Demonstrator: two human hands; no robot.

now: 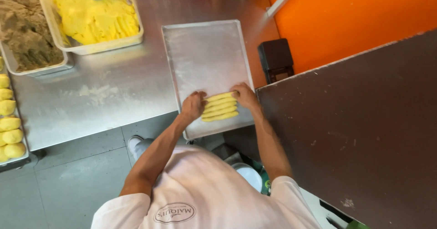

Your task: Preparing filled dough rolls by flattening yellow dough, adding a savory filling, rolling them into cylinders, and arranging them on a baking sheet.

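Note:
Several yellow dough sticks (220, 107) lie side by side at the near end of a flat metal baking tray (205, 51). My left hand (193, 105) rests on their left ends with its fingers curled. At the right ends, my right hand (246, 96) pinches the end of the farthest stick. Both hands bracket the row and touch it. The far part of the tray is bare.
The tray sits on a steel table (114, 92). A clear tub of yellow dough (95, 15) and a tub of brown filling (27, 31) stand at the far left. Yellow dough balls (9, 119) fill a tray at the left edge. A black device (275, 58) and a dark board (364, 133) lie to the right.

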